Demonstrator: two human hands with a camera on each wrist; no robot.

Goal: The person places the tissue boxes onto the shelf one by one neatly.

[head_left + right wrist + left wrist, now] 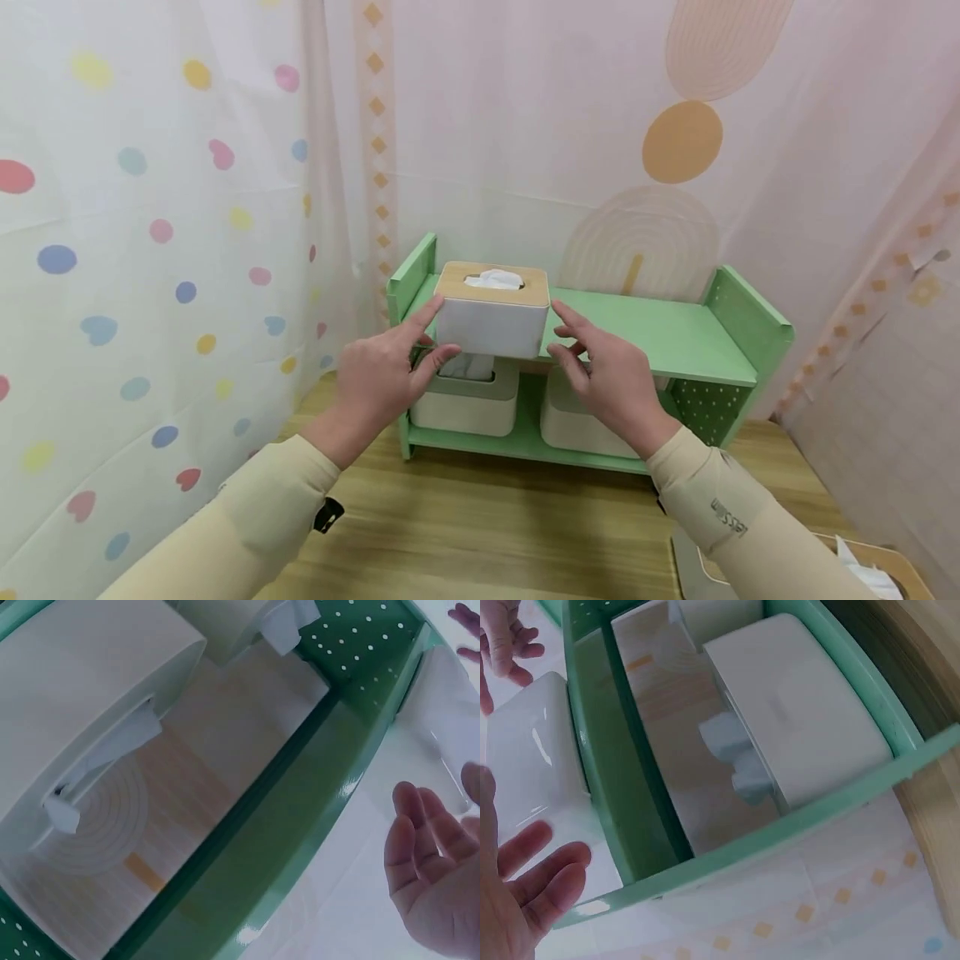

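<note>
A white tissue box (491,327) with a wood-look lid and a tissue poking out stands on the left part of the green shelf unit's upper board (645,329). My left hand (382,367) is at the box's left side, index finger by its upper left corner. On the opposite side my right hand (611,367) has its fingertips close to the box's right edge. Both hands have spread, slightly bent fingers, and neither grips the box; whether a fingertip touches it I cannot tell. In the right wrist view a gap shows between the right fingers (424,817) and the box (442,712).
Two pale tissue boxes with grey-green lids, left (465,408) and right (577,425), sit on the lower board. The unit has raised side panels (750,321). Another wood-lidded tissue box (907,571) lies at the lower right on the wooden table (465,533). Curtains hang behind.
</note>
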